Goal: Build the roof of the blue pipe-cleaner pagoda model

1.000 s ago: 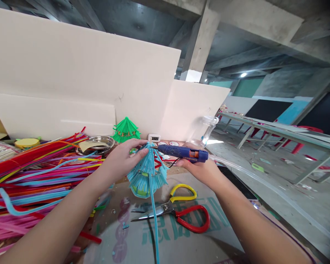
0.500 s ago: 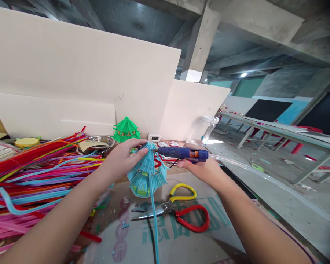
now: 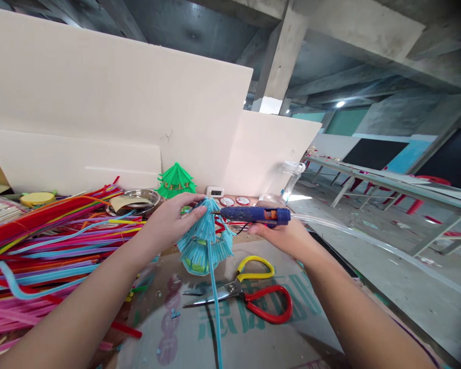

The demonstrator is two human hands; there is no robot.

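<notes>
My left hand (image 3: 180,218) is closed on the upper part of a light blue tiered cone (image 3: 205,253), shaped like a small tree and covered in fuzzy strips. A long blue pipe cleaner (image 3: 215,307) hangs from the cone down toward me. In my right hand (image 3: 282,234) is a dark blue glue gun (image 3: 249,215); its nozzle points left, at or very near the cone's top. A clear glue stick (image 3: 330,224) trails from its rear. Below them lie scissors (image 3: 234,288) with one yellow and one red handle, blades apart.
Piles of coloured pipe cleaners (image 3: 61,246) cover the left side. Behind the cone stand a green tree-shaped piece (image 3: 176,182), a small white digital display (image 3: 214,191) and a metal bowl (image 3: 138,197). A clear plastic bottle (image 3: 284,183) is at the back right. White boards (image 3: 119,97) rise behind.
Almost nothing differs. Both hands, the cone and the glue gun hold nearly the same positions.
</notes>
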